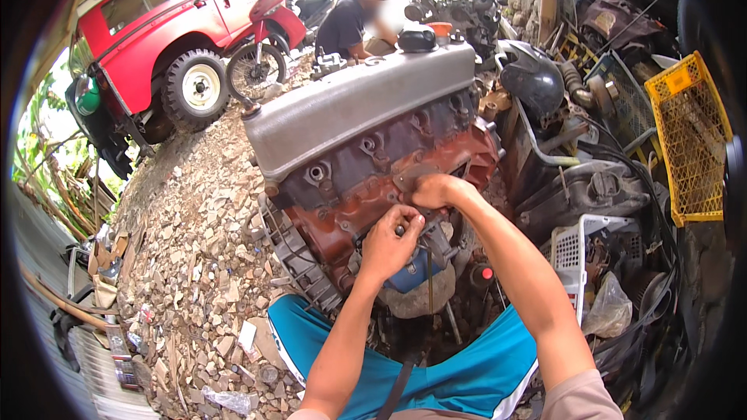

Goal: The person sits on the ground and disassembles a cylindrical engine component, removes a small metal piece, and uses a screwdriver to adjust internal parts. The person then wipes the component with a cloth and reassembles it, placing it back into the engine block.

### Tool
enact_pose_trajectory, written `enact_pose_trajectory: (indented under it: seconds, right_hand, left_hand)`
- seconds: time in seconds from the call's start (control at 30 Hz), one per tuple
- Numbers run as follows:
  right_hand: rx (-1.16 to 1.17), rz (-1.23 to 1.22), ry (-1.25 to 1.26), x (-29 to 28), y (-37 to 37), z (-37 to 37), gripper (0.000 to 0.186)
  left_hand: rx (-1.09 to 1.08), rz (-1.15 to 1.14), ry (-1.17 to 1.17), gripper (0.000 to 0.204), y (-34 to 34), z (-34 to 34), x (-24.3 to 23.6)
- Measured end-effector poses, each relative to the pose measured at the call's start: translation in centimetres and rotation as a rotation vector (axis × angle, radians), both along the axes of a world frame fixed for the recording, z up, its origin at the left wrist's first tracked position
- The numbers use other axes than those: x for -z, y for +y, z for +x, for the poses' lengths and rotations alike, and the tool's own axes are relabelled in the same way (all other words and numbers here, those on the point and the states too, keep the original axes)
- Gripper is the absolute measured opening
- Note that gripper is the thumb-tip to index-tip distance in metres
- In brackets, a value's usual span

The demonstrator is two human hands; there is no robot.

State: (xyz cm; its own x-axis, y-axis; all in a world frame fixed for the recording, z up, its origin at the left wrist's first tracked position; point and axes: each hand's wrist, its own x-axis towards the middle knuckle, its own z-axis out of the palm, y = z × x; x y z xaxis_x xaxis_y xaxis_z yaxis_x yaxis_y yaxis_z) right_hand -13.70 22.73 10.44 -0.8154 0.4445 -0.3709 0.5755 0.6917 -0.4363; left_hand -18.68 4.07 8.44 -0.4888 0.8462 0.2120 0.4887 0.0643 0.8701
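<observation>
A large engine stands before me, with a grey valve cover [366, 101] on top and a rust-red block [327, 225] below. Close to the block's near side, my left hand [387, 245] is closed in a pinch on a small dark round-ended piece [400, 230]; its exact kind does not show. My right hand [437, 191] reaches against the block's side, up and to the right of the left hand. Its fingers point into the engine and are mostly hidden, so any grip there cannot be seen. Below both hands sits a blue oil filter [414, 272].
A person [350, 27] crouches behind the engine. At the right are a black helmet [533, 78], a yellow crate [689, 140], a white crate [576, 264] and piled metal parts. Gravel [202, 233] covers the left ground, toward a red car [167, 39] and motorcycle [272, 27].
</observation>
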Motion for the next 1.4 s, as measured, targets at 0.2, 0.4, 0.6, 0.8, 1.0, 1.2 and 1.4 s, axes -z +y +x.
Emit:
enact_pose_trajectory:
  seconds: [0.2,0.4,0.6,0.8,1.0,1.2,1.4]
  right_hand:
    - [0.019,0.048,0.448,1.8,-1.6,2.8,0.033]
    - [0.016,0.423,0.691,4.4,-4.1,6.4,0.037]
    - [0.049,0.496,0.785,5.2,-6.1,7.8,0.033]
    - [0.038,0.451,0.935,6.3,-6.0,9.9,0.021]
    - [0.541,0.399,0.659,13.5,-0.3,16.8,0.026]
    - [0.362,-0.093,-0.268,23.7,2.6,22.4,0.087]
    - [0.479,0.045,0.152,29.2,-2.8,22.5,0.103]
  left_hand:
    - [0.03,0.061,0.03,0.019,-1.1,-0.8,-0.3]
    - [-0.1,0.092,0.262,0.022,-0.6,1.2,0.2]
    - [-0.13,0.12,0.489,0.025,-0.5,2.0,0.8]
    - [-0.187,0.084,0.574,0.025,-0.6,2.0,1.1]
    - [-0.173,0.084,0.497,0.024,-0.6,2.1,1.1]
    - [-0.156,0.074,0.482,0.022,-0.6,2.1,0.7]
    - [-0.135,0.101,0.437,0.02,-0.7,2.0,0.6]
